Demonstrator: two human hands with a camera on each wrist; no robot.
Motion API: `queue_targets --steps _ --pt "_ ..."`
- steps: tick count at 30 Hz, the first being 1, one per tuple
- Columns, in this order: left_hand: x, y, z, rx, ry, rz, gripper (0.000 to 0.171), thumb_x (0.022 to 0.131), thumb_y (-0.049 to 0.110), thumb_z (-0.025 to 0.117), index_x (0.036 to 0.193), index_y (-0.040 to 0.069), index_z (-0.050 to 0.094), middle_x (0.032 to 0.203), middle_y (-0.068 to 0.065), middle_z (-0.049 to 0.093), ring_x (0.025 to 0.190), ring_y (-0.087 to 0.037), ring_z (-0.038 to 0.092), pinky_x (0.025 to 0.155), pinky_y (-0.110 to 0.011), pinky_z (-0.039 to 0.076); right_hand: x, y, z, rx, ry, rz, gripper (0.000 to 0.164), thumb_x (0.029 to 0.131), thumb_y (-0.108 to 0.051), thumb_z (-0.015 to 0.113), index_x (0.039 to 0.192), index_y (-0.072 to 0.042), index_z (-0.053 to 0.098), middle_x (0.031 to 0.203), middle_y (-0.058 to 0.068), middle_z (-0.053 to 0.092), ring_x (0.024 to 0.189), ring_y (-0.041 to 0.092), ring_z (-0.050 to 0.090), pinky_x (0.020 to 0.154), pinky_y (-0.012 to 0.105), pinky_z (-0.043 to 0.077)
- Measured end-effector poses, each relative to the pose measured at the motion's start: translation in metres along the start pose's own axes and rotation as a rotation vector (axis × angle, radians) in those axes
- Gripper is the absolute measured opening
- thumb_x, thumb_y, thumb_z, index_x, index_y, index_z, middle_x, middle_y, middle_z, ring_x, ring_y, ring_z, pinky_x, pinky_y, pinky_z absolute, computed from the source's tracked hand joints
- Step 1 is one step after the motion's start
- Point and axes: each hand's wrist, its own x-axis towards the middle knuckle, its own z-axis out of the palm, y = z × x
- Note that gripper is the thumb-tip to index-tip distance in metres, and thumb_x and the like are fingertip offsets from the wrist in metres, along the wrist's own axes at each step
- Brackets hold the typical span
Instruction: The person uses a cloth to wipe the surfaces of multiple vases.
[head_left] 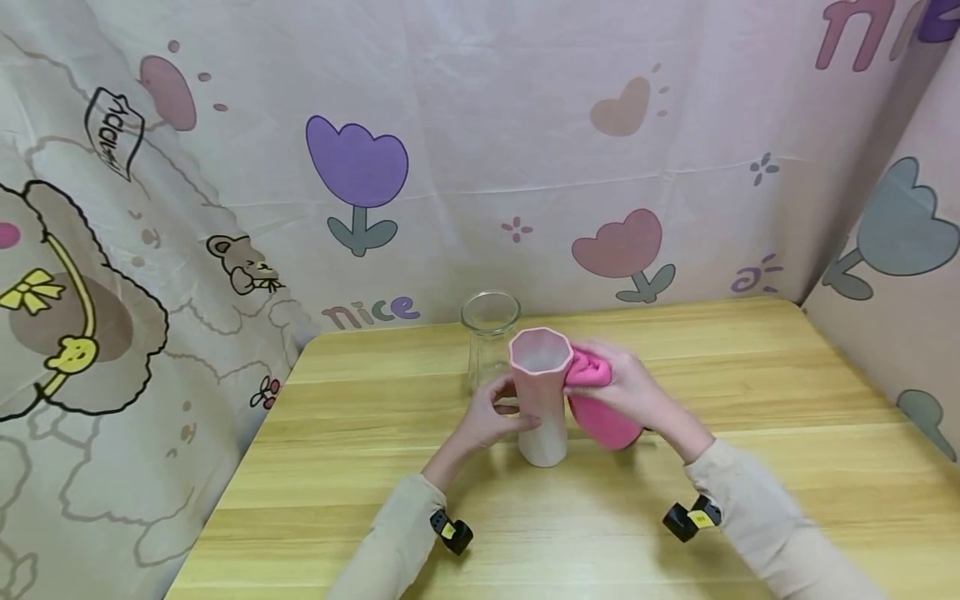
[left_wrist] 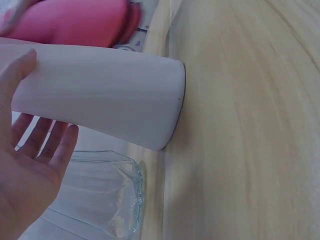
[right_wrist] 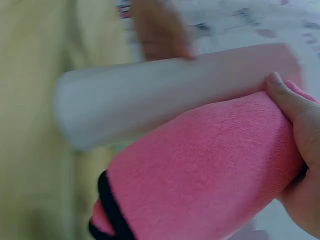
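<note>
A tall ribbed vase [head_left: 543, 417], pink at the rim and fading to white at its base, stands upright on the table. My left hand [head_left: 489, 417] holds it from the left, thumb on the near side and fingers on the far side. On the vase's other side, my right hand [head_left: 622, 383] grips a bunched pink cloth [right_wrist: 200, 165] against the wall near the rim. The cloth hangs down and has a black edge. Behind the vase and to the left is a clear glass vase [head_left: 491, 312], partly hidden; its wide rim shows in the head view.
The wooden table [head_left: 360, 475] backs onto a printed curtain [head_left: 465, 167] with tulips and hearts. More printed fabric [head_left: 112, 317] hangs along the left side. A small black camera [head_left: 452, 532] sits on each wrist.
</note>
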Motion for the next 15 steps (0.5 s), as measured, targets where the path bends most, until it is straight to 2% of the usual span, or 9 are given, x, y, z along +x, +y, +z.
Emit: queue_targets --steps 4,7,9,15 --pt "-0.001 0.0 0.0 0.003 0.0 -0.006 0.055 0.07 -0.005 0.073 0.12 -0.003 0.051 0.113 -0.02 0.056 0.102 -0.033 0.055 0.086 -0.038 0.049 -0.01 0.019 0.015 0.018 -0.176 0.099 0.05 0.073 -0.021 0.075 0.115 -0.001 0.057 0.102 0.008 0.063 0.092 0.019 0.059 0.08 0.033 0.05" --pt "0.0 0.0 0.0 0.001 -0.002 -0.006 0.055 0.07 -0.004 0.073 0.12 -0.003 0.051 0.113 -0.02 0.056 0.103 -0.032 0.055 0.087 -0.04 0.049 -0.013 0.023 0.017 -0.025 -0.221 0.1 0.049 0.073 -0.023 0.075 0.114 -0.002 0.058 0.101 0.007 0.064 0.091 0.017 0.06 0.078 0.031 0.05" --pt "0.0 0.0 0.0 -0.005 -0.003 -0.007 0.055 0.07 -0.004 0.073 0.12 -0.003 0.051 0.113 -0.02 0.056 0.103 -0.032 0.054 0.087 -0.041 0.048 -0.013 0.02 0.013 -0.052 -0.204 0.077 0.049 0.073 -0.021 0.075 0.114 0.0 0.057 0.102 0.008 0.064 0.092 0.019 0.06 0.079 0.032 0.051" --pt "0.0 -0.002 -0.001 -0.018 -0.001 -0.005 0.053 0.07 -0.004 0.073 0.119 -0.004 0.052 0.111 -0.021 0.056 0.103 -0.033 0.054 0.088 -0.043 0.048 -0.002 0.002 -0.003 -0.061 -0.034 -0.021 0.049 0.071 -0.013 0.077 0.115 -0.001 0.058 0.105 0.01 0.063 0.094 0.022 0.059 0.08 0.039 0.05"
